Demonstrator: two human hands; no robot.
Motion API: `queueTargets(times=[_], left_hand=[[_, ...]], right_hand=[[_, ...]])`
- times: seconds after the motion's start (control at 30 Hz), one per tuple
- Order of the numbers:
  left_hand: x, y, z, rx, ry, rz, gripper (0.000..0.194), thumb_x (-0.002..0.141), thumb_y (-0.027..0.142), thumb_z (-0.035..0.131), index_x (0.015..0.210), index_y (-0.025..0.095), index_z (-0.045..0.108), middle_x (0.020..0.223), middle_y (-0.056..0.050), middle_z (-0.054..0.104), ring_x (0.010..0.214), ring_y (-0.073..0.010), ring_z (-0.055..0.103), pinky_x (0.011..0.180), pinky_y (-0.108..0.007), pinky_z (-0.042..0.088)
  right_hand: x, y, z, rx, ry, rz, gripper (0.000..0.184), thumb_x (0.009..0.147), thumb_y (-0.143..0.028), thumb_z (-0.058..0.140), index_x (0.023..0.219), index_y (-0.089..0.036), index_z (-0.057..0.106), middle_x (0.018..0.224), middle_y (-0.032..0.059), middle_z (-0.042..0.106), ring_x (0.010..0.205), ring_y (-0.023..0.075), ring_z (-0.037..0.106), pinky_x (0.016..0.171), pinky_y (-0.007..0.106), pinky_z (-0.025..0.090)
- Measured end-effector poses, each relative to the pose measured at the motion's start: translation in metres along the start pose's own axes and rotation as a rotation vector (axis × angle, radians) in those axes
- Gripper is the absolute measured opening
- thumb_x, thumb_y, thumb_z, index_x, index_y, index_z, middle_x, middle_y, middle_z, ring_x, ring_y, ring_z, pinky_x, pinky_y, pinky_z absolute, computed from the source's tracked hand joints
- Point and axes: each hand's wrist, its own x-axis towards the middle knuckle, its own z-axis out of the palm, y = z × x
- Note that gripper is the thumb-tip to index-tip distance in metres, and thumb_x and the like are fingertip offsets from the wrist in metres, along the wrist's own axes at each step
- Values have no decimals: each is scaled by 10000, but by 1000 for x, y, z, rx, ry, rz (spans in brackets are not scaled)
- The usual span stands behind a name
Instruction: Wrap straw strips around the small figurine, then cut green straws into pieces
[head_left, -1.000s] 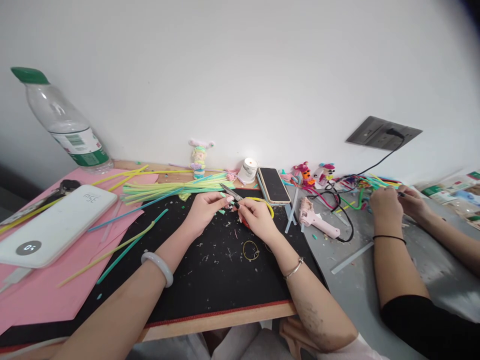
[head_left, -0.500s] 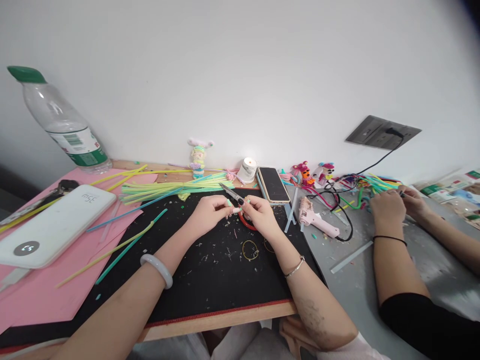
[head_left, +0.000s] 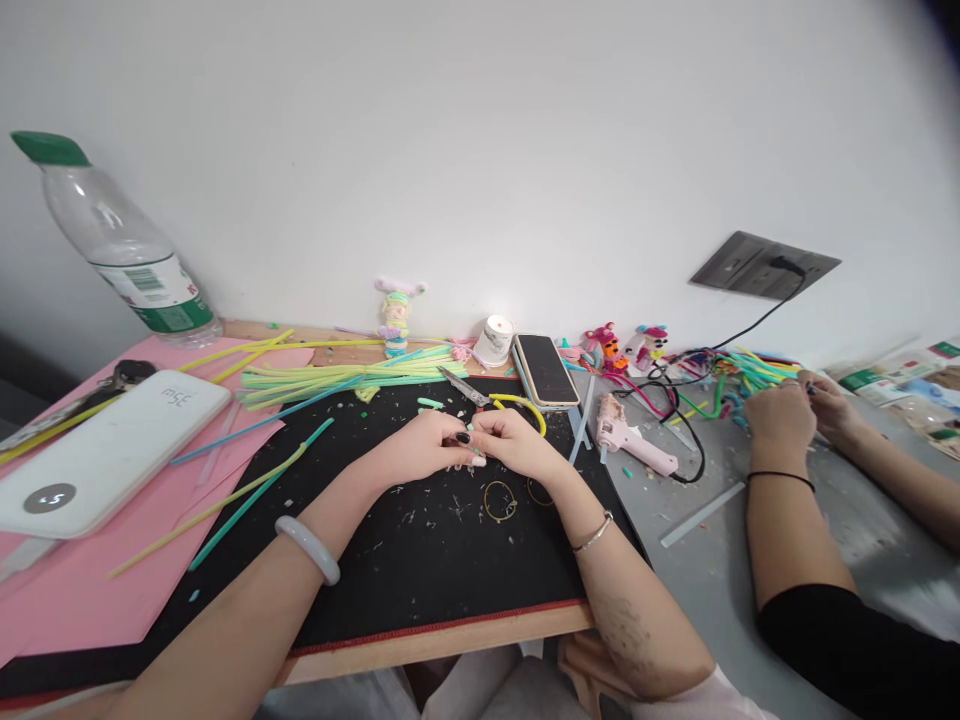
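My left hand [head_left: 424,447] and my right hand [head_left: 516,443] meet over the black mat [head_left: 420,590], fingertips touching. Both are closed in a pinch around something tiny, mostly hidden by the fingers; a speck of green shows there. Just behind them lie scissors [head_left: 466,386] with silver blades pointing to the back left and a yellow loop handle. A short green piece of pipe cleaner [head_left: 430,403] rests on the mat behind my left hand. Two thin gold rings, one of them a hoop [head_left: 499,501], lie near my right wrist.
A pipe cleaner bundle [head_left: 322,382], small doll [head_left: 395,318], white cup [head_left: 496,341] and phone [head_left: 546,369] line the back. Left are a power bank [head_left: 112,450] and bottle [head_left: 142,250]. A pink glue gun [head_left: 634,440] and a co-worker's hands [head_left: 784,420] are to the right.
My hands have come slightly nearer to me and closer together. The scissors' yellow handle and the short green piece behind my hands now show.
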Motion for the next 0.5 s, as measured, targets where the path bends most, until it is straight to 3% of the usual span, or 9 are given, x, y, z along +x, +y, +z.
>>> queueTargets(times=[0.13,0.27,0.37,0.5], left_hand=[[2,-1,3,-19,147,-13,247,701,375,650,588,168,577,532,28,534,498,-110,453,472,-227,338],[3,1,3,87,309,103,221,738,365,636,634,172,602,635,13,547,568,-115,485,544,-239,372],[2,3,2,224,377,199,225,827,317,541,661,178,601,674,2,549,626,-126,501,610,-250,376],[1,6,2,318,358,220,257,879,313,460,682,183,563,674,2,528,652,-137,495,633,-257,366]], right_hand=[[0,-3,2,-31,176,-13,377,856,-402,477,563,-177,399,548,-49,348,519,85,323,500,216,257],[2,-2,4,-1,413,-10,340,876,-392,449,608,-188,402,537,-52,349,502,90,313,497,221,268],[3,2,6,20,451,0,333,881,-403,442,627,-191,408,532,-51,358,492,91,316,485,223,264],[3,3,10,3,494,5,322,884,-389,436,631,-189,415,529,-53,339,495,91,307,485,223,257]])
